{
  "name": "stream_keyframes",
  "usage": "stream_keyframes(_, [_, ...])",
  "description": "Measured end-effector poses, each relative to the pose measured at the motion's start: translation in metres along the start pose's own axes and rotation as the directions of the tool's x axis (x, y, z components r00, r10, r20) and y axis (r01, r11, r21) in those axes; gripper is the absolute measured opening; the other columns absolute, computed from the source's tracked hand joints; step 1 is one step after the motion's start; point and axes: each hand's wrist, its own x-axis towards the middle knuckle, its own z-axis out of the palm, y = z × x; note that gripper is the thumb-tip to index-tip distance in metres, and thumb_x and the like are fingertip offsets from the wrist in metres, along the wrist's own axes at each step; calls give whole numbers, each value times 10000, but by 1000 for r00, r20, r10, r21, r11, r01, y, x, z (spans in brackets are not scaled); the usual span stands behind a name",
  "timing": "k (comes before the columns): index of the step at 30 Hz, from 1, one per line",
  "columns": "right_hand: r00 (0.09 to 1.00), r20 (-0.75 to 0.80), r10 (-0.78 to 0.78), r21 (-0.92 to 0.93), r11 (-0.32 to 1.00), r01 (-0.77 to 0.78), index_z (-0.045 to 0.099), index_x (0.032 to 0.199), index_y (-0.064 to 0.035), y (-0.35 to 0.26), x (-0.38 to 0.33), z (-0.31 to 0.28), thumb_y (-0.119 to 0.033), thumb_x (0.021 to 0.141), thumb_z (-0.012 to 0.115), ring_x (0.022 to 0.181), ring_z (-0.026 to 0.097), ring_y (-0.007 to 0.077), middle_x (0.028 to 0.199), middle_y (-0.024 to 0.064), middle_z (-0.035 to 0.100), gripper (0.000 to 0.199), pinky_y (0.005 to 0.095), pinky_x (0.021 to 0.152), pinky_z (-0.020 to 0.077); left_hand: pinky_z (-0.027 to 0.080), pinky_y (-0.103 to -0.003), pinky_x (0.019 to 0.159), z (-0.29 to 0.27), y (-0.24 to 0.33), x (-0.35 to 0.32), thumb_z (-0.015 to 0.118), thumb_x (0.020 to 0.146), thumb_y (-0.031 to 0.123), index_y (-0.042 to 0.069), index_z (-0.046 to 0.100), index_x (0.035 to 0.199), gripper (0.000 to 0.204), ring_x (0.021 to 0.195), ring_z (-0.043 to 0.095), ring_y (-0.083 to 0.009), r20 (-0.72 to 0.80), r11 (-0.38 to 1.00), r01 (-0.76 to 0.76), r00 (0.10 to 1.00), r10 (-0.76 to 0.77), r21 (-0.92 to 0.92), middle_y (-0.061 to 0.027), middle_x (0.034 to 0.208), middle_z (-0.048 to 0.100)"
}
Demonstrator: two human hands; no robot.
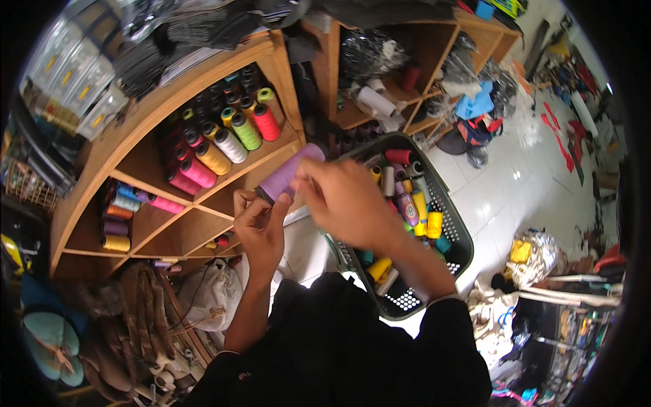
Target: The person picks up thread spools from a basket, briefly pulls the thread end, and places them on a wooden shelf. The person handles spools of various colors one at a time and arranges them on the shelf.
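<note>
A purple thread cone (286, 173) is held tilted in front of the wooden shelf. My left hand (261, 229) grips its dark lower end, with thumb and fingers closed round it. My right hand (349, 203) is slightly blurred, its fingertips pinched together against the side of the cone. Whatever lies between those fingertips, perhaps a thread end, is too small to make out. Under my right forearm stands a dark plastic basket (463, 234) of mixed thread cones, among them a yellow cone (419, 203) and a red cone (399, 156).
The wooden shelf (193, 207) holds rows of coloured cones, including a white cone (231, 145) and a lime cone (245, 131). Black fabric (203, 30) is piled on top. A white plastic bag (211, 295) lies lower left; cloth scraps (485, 319) sit right of the basket.
</note>
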Motion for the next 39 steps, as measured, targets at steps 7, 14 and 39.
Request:
stream_keyframes(7, [979,96,182,788,587,-187,606,911,-31,8,-40,84,-123,941,601,624,406,-4,775,-66,546,97,184,537,294,461,-297,858,-4,15,5,590,957,140,-73,653,958,222,1023,572,-167,-21,855,216,967,-256,-471,-78,1023,575])
stream_keyframes(14, [904,412,116,733,547,-404,603,976,-17,32,-5,68,-146,930,609,767,549,51,878,-18,612,138,227,679,443,432,-292,866,-39,19,-1,679,878,56,-52,660,821,124,960,554,-152,90,841,178,984,-153,-511,-77,1047,534])
stream_keyframes(39, [855,519,-12,752,480,-450,622,932,-51,34,19,80,-204,933,596,776,522,26,833,-45,587,156,204,673,412,429,-291,837,-82,13,2,664,898,112,-13,647,783,170,943,527,-153,20,766,178,977,-211,-618,-69,1009,540])
